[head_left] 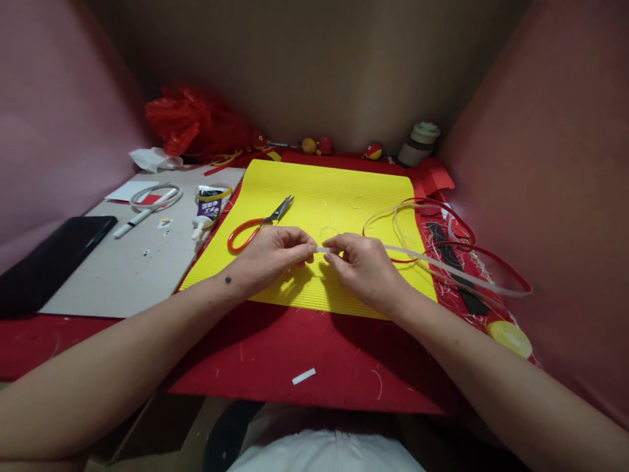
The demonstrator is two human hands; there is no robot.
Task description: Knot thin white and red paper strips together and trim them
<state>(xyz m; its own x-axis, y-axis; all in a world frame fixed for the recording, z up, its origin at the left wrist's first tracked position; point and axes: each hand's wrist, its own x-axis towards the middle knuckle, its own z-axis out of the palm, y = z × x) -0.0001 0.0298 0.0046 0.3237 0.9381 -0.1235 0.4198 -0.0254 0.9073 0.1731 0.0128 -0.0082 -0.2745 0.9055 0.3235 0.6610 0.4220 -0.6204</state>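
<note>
Over a yellow corrugated sheet [314,196], my left hand [272,252] and my right hand [361,262] pinch the end of a thin white strip [327,250] between thumbs and forefingers. From my right hand the strip runs off to the right and curls into loose loops [442,265] beside red strips. Red-handled scissors [258,223] lie on the sheet just behind my left hand, blades pointing away.
A grey board [122,269] at left carries a glue tube [206,213], a white pen [140,216] and a wire coil. A black tablet [44,259] lies far left. A red bag [189,121], small balls and a jar [417,143] line the back. A white scrap [303,376] lies on the red cloth.
</note>
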